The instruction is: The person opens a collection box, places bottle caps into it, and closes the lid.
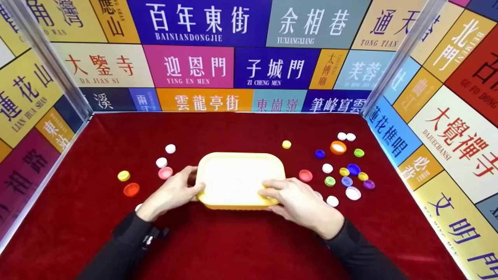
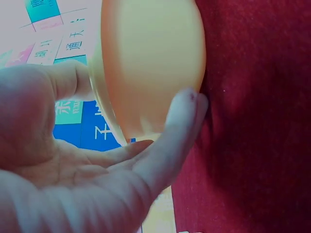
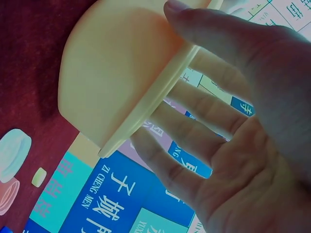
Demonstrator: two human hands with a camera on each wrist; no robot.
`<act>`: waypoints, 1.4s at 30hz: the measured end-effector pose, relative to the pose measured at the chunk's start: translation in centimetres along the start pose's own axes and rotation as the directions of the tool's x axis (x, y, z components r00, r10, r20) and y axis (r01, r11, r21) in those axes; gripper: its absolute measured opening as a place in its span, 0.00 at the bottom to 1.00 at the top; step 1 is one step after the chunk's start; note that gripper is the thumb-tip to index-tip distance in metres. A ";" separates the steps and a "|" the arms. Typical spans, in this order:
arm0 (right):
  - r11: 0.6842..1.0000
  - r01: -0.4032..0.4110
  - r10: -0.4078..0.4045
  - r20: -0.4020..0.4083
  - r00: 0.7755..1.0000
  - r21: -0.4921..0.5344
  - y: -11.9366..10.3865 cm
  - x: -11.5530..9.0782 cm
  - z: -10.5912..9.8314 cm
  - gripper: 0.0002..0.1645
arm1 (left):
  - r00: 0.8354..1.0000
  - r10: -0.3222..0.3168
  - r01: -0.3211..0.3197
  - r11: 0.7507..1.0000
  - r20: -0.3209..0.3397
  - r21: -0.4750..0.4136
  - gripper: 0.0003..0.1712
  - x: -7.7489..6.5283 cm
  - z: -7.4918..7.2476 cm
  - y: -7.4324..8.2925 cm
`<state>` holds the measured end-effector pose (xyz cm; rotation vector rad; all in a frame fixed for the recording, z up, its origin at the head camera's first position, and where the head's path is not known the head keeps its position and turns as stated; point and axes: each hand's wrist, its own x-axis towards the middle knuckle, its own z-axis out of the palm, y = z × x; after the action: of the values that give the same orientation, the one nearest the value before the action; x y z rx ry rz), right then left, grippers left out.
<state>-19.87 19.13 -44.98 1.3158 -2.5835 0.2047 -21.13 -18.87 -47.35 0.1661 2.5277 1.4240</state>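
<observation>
A yellow plastic food container (image 1: 237, 179) with a pale, flat lid-like top sits upright in the middle of the red cloth. My left hand (image 1: 175, 192) grips its left end. In the left wrist view the thumb (image 2: 73, 80) is at the rim, and fingertips (image 2: 182, 109) press the side wall. At the right end my right hand (image 1: 297, 196) holds the container too, fingers lying over the top. The right wrist view has that thumb (image 3: 194, 19) against the container's wall (image 3: 107, 68). Whatever is inside the container is hidden.
Bottle caps lie at both sides: a red cap (image 1: 131, 189) and a yellow cap (image 1: 123, 175) on the left; on the right several more, including an orange cap (image 1: 338, 147) and a blue cap (image 1: 353, 169). Sign-printed walls (image 1: 194, 66) enclose the back and sides.
</observation>
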 end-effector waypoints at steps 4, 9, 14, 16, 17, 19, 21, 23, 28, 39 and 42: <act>0.999 -0.001 0.001 -0.001 1.000 0.032 0.0 0.0 -0.1 0.26 | 0.999 0.001 0.000 1.000 0.055 -0.023 0.53 0.1 -0.2 -0.3; 0.997 -0.009 0.010 -0.005 1.000 0.080 0.0 -0.1 -0.1 0.24 | 0.995 0.012 -0.006 0.998 0.099 -0.067 0.67 0.0 -0.1 -0.8; 0.992 -0.016 0.018 -0.015 1.000 0.128 -0.1 -0.2 -0.3 0.22 | 0.989 -0.007 0.039 0.976 0.148 -0.213 0.64 -0.1 0.1 -0.6; 0.989 -0.016 0.020 -0.026 0.999 0.147 -0.1 -0.2 -0.4 0.21 | 0.988 -0.013 0.052 0.968 0.156 -0.247 0.59 -0.1 0.1 -0.4; 0.988 -0.014 0.019 -0.031 0.999 0.153 -0.1 -0.2 -0.4 0.20 | 0.987 -0.014 0.055 0.965 0.157 -0.256 0.57 -0.1 0.1 -0.3; 0.988 -0.010 0.017 -0.045 0.999 0.151 -0.2 -0.3 -0.5 0.19 | 0.987 -0.016 0.058 0.963 0.158 -0.263 0.53 -0.1 0.1 -0.2; 0.989 -0.011 0.019 -0.054 0.998 0.147 -0.3 -0.3 -0.6 0.17 | 0.988 -0.015 0.057 0.962 0.157 -0.267 0.50 -0.1 -0.1 -0.1; 0.990 -0.014 0.023 -0.063 0.998 0.143 -0.4 -0.3 -0.7 0.16 | 0.988 -0.016 0.058 0.960 0.153 -0.273 0.47 -0.1 -0.2 0.0; 0.990 -0.008 0.022 -0.094 0.995 0.138 -0.6 -0.2 -1.1 0.15 | 0.990 -0.023 0.064 0.951 0.139 -0.302 0.41 -0.2 -0.4 0.0; 0.999 0.046 -0.042 -0.204 0.978 0.018 -0.7 0.1 -2.1 0.19 | 0.990 -0.065 0.110 0.908 0.124 -0.403 0.35 -0.3 -1.3 0.2; 0.999 0.030 -0.033 -0.222 0.974 -0.018 -0.8 0.1 -2.5 0.19 | 0.991 -0.063 0.105 0.915 0.119 -0.389 0.35 -0.4 -1.6 0.4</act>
<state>-18.98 19.16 -42.48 1.2507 -2.3712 0.3086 -21.12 -20.08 -46.19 0.0558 2.0843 1.8000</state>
